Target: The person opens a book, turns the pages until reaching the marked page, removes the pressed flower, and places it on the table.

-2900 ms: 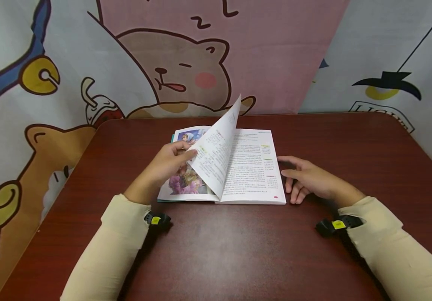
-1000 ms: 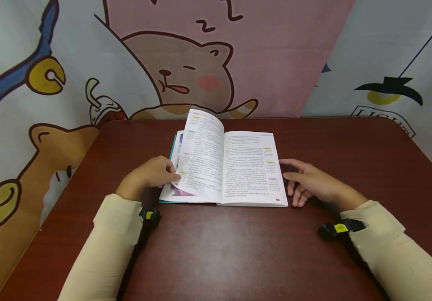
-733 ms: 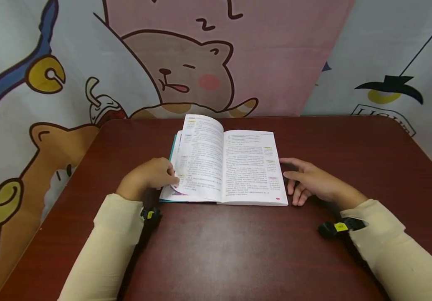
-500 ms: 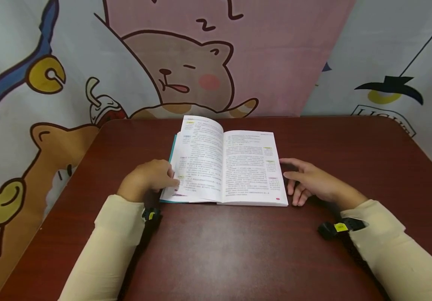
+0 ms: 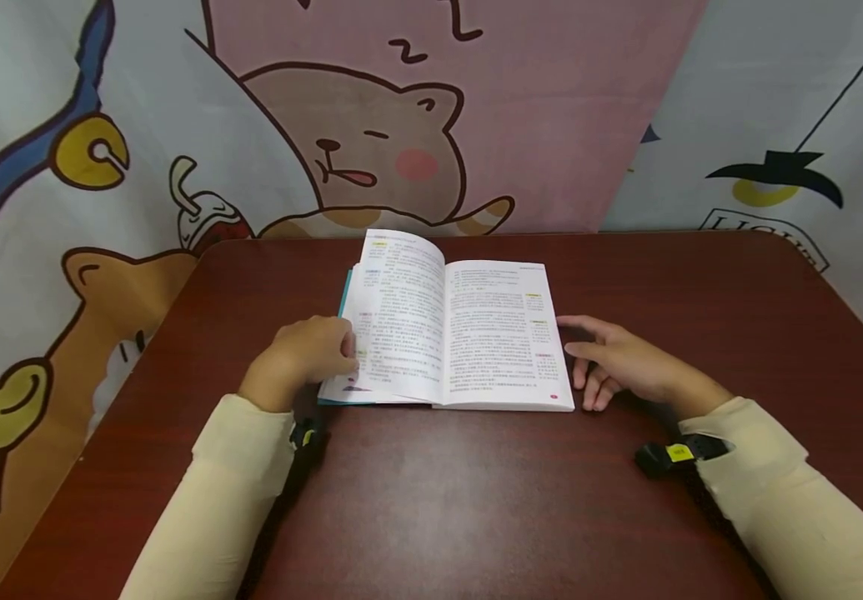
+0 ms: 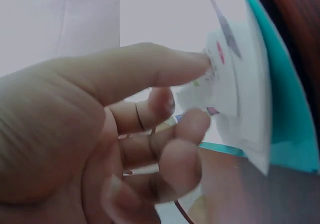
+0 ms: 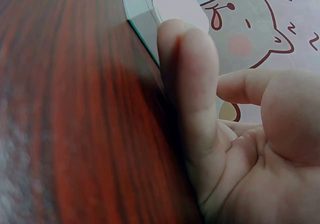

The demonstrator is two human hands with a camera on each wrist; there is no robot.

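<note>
An open book with printed text lies on the table. Its turned page bows up near the spine and covers most of the left side. Over the left edge is my left hand. In the left wrist view, the thumb reaches the page corner, while the other fingers curl loosely, apart from the thumb. A teal cover shows under the pages. My right hand rests beside the book's right edge, index finger extended to it and the others loosely bent, holding nothing.
The dark red-brown table has a glossy patch in front of the book. Behind it hangs a cartoon-printed cloth. Both wrists wear black straps with a small device.
The page that my left hand held raised has swung left and settled over the picture page. The left hand has moved left and down with it. My right hand has stayed nearly still.
</note>
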